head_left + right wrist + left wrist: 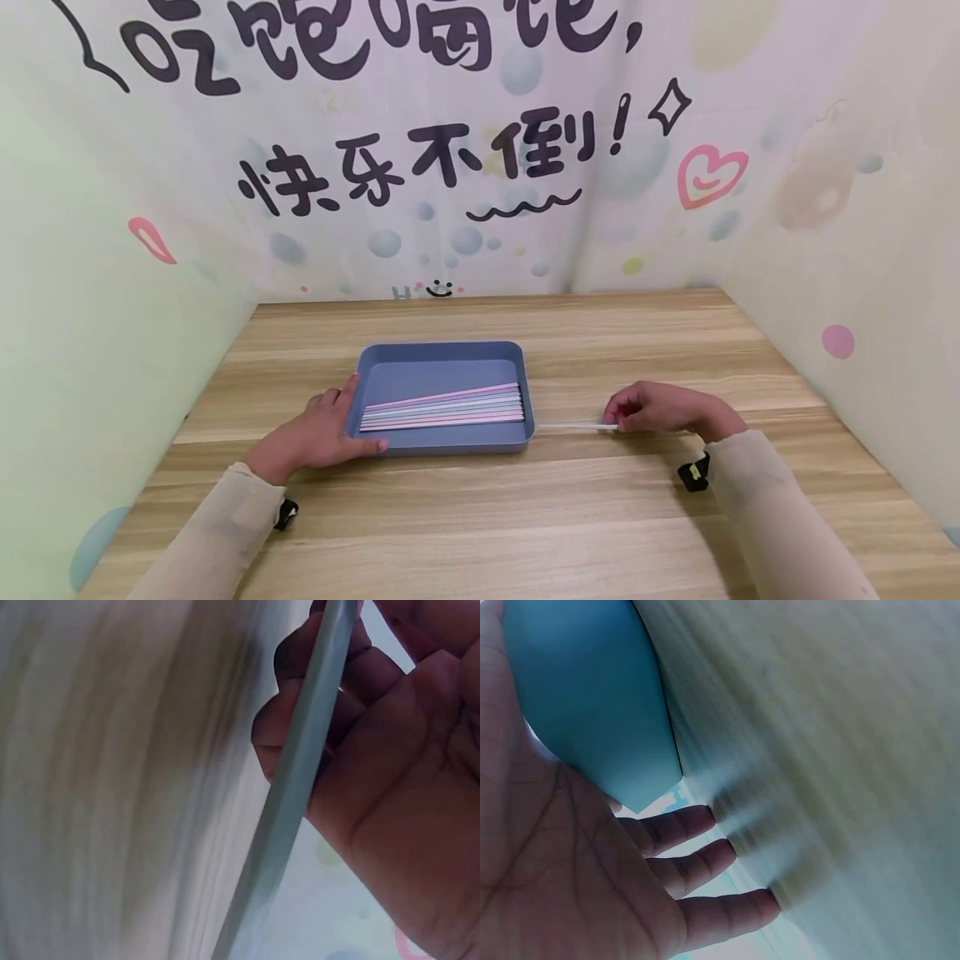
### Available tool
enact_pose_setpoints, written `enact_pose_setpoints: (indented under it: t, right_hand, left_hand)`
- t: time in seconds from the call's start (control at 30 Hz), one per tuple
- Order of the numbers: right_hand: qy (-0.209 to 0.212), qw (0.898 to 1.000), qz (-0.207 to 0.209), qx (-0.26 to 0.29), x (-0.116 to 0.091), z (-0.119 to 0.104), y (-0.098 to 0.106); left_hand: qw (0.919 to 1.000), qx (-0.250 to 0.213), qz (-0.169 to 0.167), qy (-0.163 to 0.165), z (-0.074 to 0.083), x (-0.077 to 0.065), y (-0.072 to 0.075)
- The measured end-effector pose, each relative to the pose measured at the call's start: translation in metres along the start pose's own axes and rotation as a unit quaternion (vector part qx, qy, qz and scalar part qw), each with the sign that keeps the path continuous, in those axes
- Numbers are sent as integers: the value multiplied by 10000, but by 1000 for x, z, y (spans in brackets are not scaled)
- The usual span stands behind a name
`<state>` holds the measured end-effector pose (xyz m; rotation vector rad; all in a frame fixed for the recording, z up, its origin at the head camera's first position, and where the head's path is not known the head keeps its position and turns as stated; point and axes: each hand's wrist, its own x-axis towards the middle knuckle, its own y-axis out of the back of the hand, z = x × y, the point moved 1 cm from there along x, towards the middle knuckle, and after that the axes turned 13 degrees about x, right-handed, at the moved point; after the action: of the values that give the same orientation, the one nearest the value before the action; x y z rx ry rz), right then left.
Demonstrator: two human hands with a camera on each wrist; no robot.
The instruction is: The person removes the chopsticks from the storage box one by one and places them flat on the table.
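My left hand (pixel 318 429) rests against the left end of a shallow blue tray (pixel 442 351), its thumb along the front left corner. In the left wrist view, the fingers (pixel 727 915) extend fairly straight past the tray wall (pixel 592 697), tips at the table surface. Several thin pastel sticks (pixel 442 408), pink, white and bluish, lie side by side in the tray. To the right of the tray, my right hand (pixel 660 408) pinches a thin pale stick (pixel 603 427) low over the table. Up close, that stick (pixel 289 795) runs across the curled fingers.
The tray stands on a wood-grain table (pixel 480 533). A patterned backdrop (pixel 480 242) with large black writing rises behind it, and pale walls border both sides. Black bands (pixel 693 473) are on the wrists.
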<state>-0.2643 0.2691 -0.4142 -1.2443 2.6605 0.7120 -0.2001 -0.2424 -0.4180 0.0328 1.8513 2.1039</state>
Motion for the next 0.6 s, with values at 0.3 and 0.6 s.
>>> enact_pose_setpoints:
  t: [0.3,0.6]
  right_hand:
    - [67,9999,-83,-71,-2,1,-4]
    - [62,9998,-25,-206,-3,-1,-9]
  left_hand:
    - [10000,21,66,-44,0,1,-1]
    - [9999,2,103,-80,-1,1,-1]
